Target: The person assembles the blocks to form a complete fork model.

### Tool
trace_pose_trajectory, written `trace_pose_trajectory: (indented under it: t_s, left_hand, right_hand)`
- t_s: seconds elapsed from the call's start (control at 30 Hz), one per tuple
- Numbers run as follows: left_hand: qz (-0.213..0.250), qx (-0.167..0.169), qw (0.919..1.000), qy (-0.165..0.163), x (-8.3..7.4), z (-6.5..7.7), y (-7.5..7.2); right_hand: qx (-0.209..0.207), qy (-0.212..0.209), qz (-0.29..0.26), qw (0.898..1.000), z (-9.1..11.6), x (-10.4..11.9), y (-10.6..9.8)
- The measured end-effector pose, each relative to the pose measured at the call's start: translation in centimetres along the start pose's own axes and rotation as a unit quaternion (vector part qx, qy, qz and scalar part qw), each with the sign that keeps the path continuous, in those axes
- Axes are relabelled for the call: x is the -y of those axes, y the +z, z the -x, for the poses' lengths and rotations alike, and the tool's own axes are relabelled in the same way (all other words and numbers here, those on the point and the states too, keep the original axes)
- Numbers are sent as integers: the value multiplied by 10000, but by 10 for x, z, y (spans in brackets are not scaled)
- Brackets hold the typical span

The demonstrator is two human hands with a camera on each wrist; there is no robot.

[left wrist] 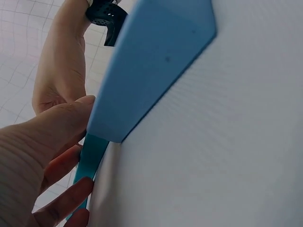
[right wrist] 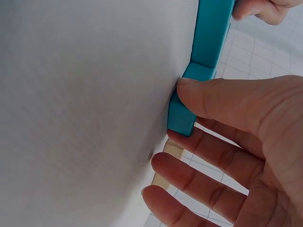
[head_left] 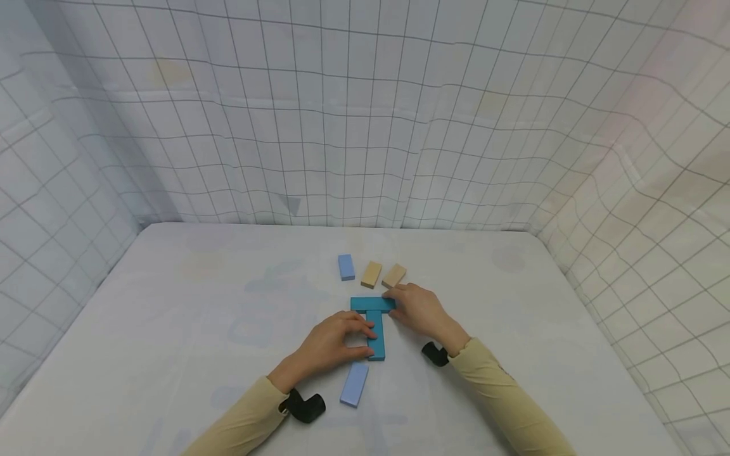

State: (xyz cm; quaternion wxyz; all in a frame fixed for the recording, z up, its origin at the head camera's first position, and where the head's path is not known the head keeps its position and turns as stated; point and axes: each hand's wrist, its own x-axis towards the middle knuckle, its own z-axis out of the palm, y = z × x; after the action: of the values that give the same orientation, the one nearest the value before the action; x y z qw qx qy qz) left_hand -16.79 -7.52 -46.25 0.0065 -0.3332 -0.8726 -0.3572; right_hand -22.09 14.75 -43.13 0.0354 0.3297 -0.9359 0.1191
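Observation:
Two teal blocks lie as a T in the head view: a crosswise block (head_left: 367,304) and a lengthwise block (head_left: 376,342) meeting its near side. My left hand (head_left: 333,340) rests along the lengthwise block's left side, thumb spread from the fingers; its far side is hidden in the left wrist view. At the crosswise block's right end, my right hand (head_left: 421,309) pinches with thumb and index finger. In the right wrist view the other fingers (right wrist: 201,187) stretch past a wooden block (right wrist: 161,180). Just below my left thumb lies a light blue block (head_left: 354,384).
Beyond the T lie a small blue block (head_left: 346,267), a yellow block (head_left: 371,275) and a pale wooden block (head_left: 394,275). A white cloth covers the table (head_left: 188,329). Grid-patterned curtains (head_left: 342,126) hang behind and at both sides.

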Motion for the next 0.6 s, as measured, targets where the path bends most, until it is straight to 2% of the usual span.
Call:
trace_pose_trajectory:
  t_s: [0.4, 0.5, 0.6]
  left_hand:
    - [405, -139, 9990, 86, 10, 1, 4]
    - [466, -153, 9987, 111, 11, 1, 5]
    - [496, -194, 9984, 164, 12, 2, 5]
  right_hand:
    - [225, 147, -199, 9994, 2, -1, 1]
    - [169, 144, -229, 9995, 5, -1, 0]
    - [-85, -24, -209, 9997, 9, 0, -1]
